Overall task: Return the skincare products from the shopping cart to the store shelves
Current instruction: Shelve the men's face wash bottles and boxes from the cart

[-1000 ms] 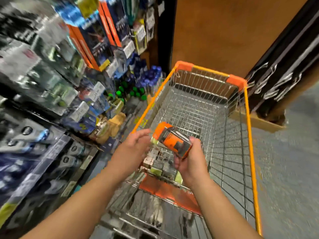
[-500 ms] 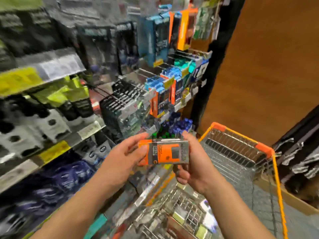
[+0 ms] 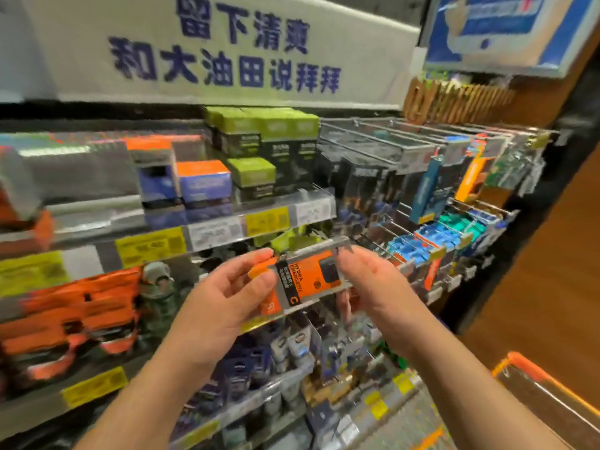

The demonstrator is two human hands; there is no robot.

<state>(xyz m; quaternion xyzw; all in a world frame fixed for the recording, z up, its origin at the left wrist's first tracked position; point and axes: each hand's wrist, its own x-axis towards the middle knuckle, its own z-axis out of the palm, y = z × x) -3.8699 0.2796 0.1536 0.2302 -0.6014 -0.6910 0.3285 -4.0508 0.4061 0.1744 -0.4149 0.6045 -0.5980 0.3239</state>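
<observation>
Orange-and-grey skincare box point(image 3: 306, 280) lies crosswise before the store shelves point(image 3: 211, 235), left hand point(image 3: 224, 303) and right hand point(image 3: 370, 284) each pinching one end; the matching orange boxes point(image 3: 74, 313) sit to its left.

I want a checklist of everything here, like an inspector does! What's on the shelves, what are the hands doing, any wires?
Surface: store shelves with yellow and white price tags along the edges.
Job's things: orange and grey box, held up in front of the shelves, tilted.
Clutter: green-topped boxes, orange-topped boxes, orange packs, hanging blue packs.
Hands: left hand grips the box's left end; right hand holds its right end.
Cables: nothing seen.
Surroundings: white sign with blue writing; shopping cart corner at lower right.
</observation>
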